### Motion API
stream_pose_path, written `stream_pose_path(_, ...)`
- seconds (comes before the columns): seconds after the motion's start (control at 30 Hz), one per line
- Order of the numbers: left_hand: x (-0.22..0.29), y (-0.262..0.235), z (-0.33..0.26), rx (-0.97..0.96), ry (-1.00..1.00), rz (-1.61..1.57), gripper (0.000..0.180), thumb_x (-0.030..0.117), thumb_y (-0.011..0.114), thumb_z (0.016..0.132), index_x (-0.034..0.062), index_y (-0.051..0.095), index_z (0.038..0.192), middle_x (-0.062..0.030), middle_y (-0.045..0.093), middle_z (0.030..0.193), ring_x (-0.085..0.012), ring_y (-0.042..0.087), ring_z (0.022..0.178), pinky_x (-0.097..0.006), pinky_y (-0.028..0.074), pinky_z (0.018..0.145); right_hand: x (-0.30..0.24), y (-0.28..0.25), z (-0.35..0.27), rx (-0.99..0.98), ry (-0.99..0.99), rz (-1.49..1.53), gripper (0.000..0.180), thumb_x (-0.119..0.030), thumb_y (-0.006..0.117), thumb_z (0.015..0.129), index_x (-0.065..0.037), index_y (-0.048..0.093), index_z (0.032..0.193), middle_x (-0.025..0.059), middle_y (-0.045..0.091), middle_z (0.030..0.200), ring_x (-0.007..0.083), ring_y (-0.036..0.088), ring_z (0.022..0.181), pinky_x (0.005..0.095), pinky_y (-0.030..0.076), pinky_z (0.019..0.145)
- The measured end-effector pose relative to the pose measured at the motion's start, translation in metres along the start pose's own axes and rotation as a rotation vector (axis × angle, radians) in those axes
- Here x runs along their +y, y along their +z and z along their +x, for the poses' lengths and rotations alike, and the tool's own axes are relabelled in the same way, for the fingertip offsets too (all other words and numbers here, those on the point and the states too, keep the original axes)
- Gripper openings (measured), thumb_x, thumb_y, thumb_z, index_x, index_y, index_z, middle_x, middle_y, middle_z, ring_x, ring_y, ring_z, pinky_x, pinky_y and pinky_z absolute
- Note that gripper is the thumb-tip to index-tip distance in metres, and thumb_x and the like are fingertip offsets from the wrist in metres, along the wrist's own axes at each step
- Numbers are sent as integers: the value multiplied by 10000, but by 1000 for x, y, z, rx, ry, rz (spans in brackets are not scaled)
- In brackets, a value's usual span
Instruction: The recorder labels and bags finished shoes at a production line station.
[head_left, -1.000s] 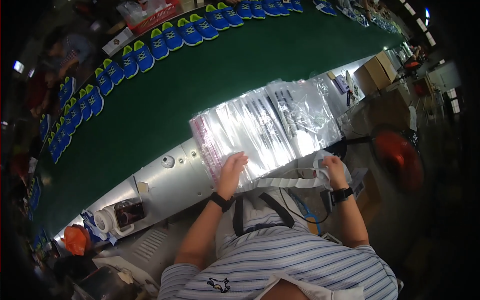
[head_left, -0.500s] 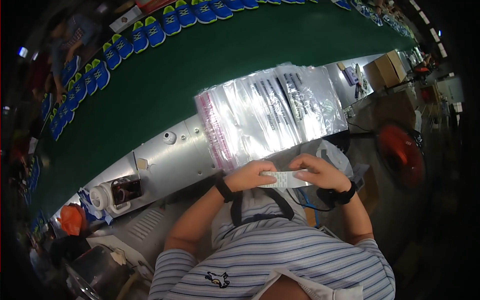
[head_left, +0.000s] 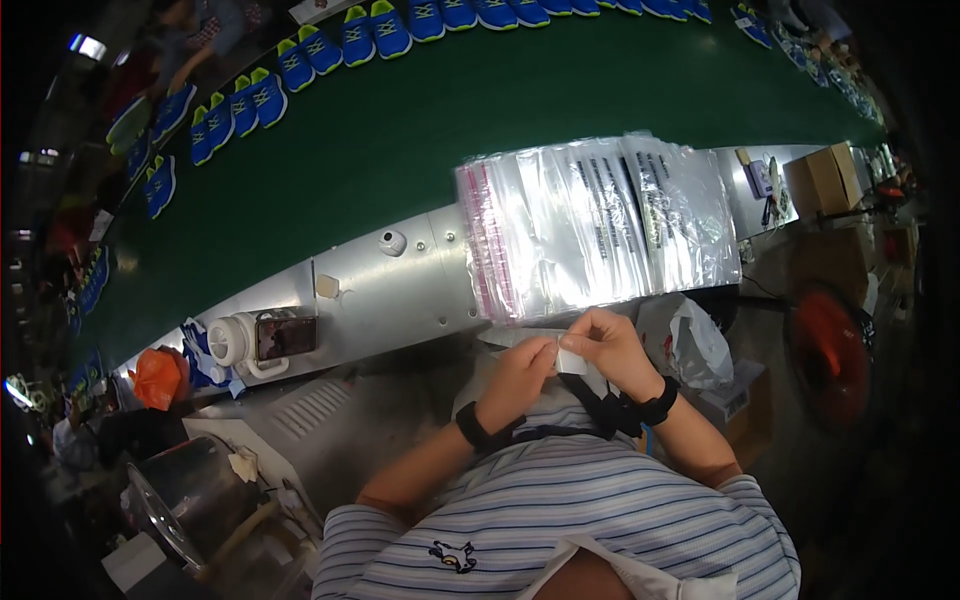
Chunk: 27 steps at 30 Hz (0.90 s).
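Note:
A small white label strip (head_left: 568,360) is pinched between my two hands, in front of my waist and just off the near edge of the bench. My left hand (head_left: 519,374) has thumb and fingers closed on its left end. From the other side my right hand (head_left: 612,348) grips it, thumb and fingertips pressed together. Only a short, pale piece shows between the fingertips; the rest is hidden by the fingers. Beyond my hands a spread stack of clear plastic bags (head_left: 555,225) with dark print lies on the metal bench.
Pairs of blue shoes (head_left: 385,32) line the far side of a green belt (head_left: 330,150). On the metal ledge (head_left: 350,300) stand a small white bottle (head_left: 392,242), a phone (head_left: 287,338) against a white jug, and an orange bag (head_left: 158,377). To the right is a red fan (head_left: 827,355).
My hands have drawn together, and the printed strip, stretched out between them before, is now mostly covered by fingers. The whole view has shifted, so the bench sits further right.

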<state>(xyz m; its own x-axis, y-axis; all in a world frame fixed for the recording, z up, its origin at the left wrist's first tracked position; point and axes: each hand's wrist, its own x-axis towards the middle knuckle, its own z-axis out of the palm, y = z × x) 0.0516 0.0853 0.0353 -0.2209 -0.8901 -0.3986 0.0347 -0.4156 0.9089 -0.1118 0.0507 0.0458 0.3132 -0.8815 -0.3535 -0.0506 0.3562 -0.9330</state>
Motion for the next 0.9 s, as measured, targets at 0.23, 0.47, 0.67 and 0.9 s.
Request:
stream_pose_path(0.23,-5,-3,5,-27,-237,-539,240,162,449,914,-44,556,978,-96,597,915,-134,589,801,-255,500,705,7,3,9,14,-11,-79,144,-50,658,775,-10,527,731,4,556,662,38,493,611,193,408,533)
stream_pose_path(0.47,4,-6,15,-15,-256,-663,274,193,462,904,-52,551,984,-94,584,903,-161,592,794,-249,509,680,0,0,15,-56,74,102,135,-89,624,815,-17,525,760,3,559,694,39,501,631,192,413,551)
stream_pose_path(0.67,-22,-19,33,114,-147,-431,272,196,437,911,-45,562,933,-87,584,866,-157,595,741,-250,513,647,14,-14,18,-24,115,93,141,-127,632,809,-31,544,755,33,575,696,60,513,630,210,419,558)
stream_pose_path(0.9,-48,-42,91,281,-25,-572,275,208,402,927,-46,485,993,-126,568,908,-202,592,843,-314,489,803,38,-10,60,174,-283,-1243,236,-273,661,711,-53,576,709,121,542,704,296,587,566,382,476,498)
